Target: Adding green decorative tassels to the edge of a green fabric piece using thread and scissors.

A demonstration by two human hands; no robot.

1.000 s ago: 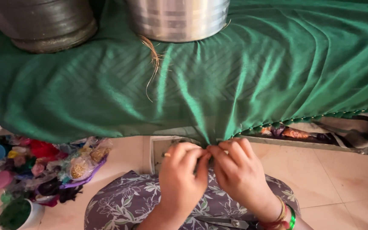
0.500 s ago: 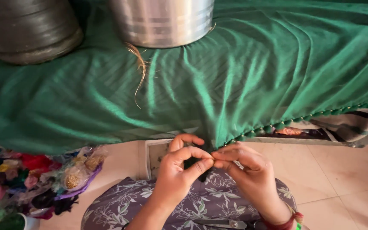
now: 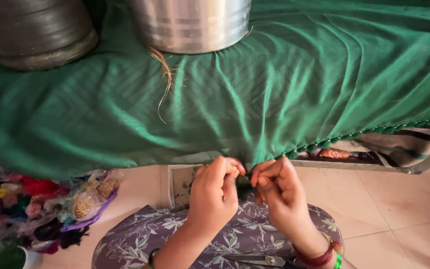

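Observation:
A wide green cloth (image 3: 255, 94) drapes over a low surface, its front hem hanging toward me with a row of small green tassels (image 3: 354, 137) along the right part. My left hand (image 3: 215, 197) and my right hand (image 3: 277, 192) meet at the hem's lowest point, fingertips pinched together on the cloth edge. What lies between the fingertips is too small to make out. Red and green bangles (image 3: 324, 256) circle my right wrist. My lap is covered by a grey floral garment (image 3: 140, 239), and a pair of scissors (image 3: 255, 259) lies on it.
Two metal pots stand on the cloth at the back: a dark one (image 3: 36, 35) at left and a shiny one (image 3: 195, 25) in the middle. A thin golden thread (image 3: 165, 79) trails from the shiny pot. Bags of coloured beads and thread (image 3: 41, 209) sit on the tiled floor at left.
My hands have dropped slightly and stay pinched at the hem. The fingers have shifted against each other, and the view has moved a little.

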